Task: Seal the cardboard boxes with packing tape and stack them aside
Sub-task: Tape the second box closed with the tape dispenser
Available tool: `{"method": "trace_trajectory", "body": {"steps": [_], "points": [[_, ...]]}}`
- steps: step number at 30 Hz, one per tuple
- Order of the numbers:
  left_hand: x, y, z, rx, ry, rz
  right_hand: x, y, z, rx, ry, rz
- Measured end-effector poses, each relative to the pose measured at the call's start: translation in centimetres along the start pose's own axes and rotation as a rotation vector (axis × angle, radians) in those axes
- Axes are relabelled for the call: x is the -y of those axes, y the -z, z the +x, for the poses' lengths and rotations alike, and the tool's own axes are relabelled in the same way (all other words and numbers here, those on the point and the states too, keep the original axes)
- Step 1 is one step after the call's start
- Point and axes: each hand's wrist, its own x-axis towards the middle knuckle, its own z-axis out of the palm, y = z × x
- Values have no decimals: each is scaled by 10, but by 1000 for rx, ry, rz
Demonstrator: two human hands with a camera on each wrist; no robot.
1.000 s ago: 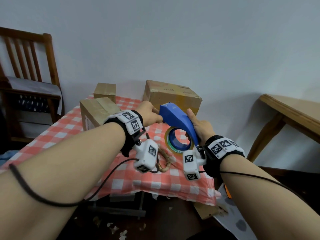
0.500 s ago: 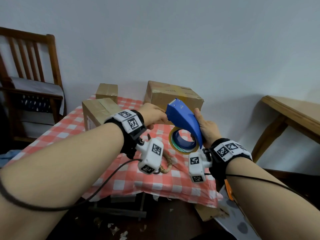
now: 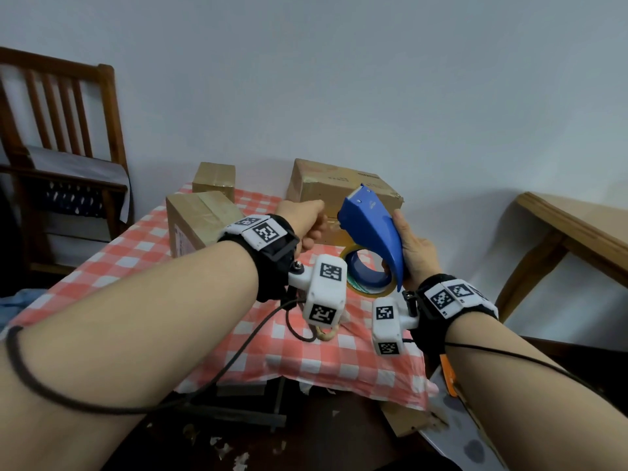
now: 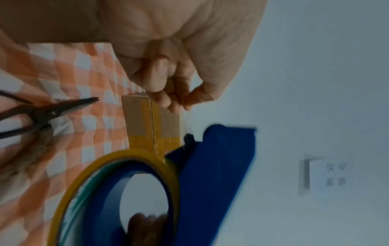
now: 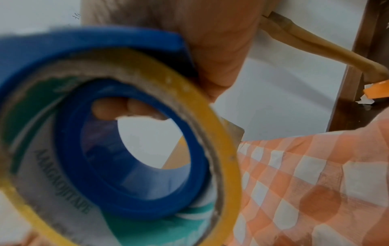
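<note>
Right hand (image 3: 416,256) was clamped on the blue tape dispenser (image 3: 370,226), held up in the air above the table, nose tilted up toward 11 o'clock. Right fingertips (image 5: 118,109) showed through the blue hub, wrapped inside it. The yellowish packing tape roll (image 3: 368,292) sat on the dispenser, low at 6 o'clock under the blue shell.

Left hand (image 3: 304,222) was at 9 o'clock of the dispenser's nose, just beside it. In the left wrist view the fingers (image 4: 162,93) were curled with thumb and fingertips pressed together in a pinch, right at the dispenser's mouth. A thin clear strip seemed to run from there down to the dispenser, but it was too faint to confirm what was pinched.

Three cardboard boxes on the red-and-white checked tablecloth (image 3: 136,253):
- large box (image 3: 326,185) at 12 o'clock, against the wall, directly behind the dispenser
- mid box (image 3: 193,219) at 10 o'clock, tape strip along its top, just behind the left wrist
- small box (image 3: 214,176) at 11 o'clock, far edge of the table, taped over the seam

None were stacked; all stood apart on the cloth.

Black scissors (image 4: 42,113) lay on the cloth, seen only in the left wrist view. Wooden chair (image 3: 61,137) at 9 o'clock, wooden table (image 3: 577,226) at 3 o'clock
</note>
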Motion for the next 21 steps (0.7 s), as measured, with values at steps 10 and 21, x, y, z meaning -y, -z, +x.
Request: {"method": "trace_trajectory", "body": {"steps": [10,21], "points": [[-9,3,-12,259,-141,70,5,14,0,10,-31,-9],[-12,1,-16,219,-396,449,2,9,-2,17,-63,18]]}}
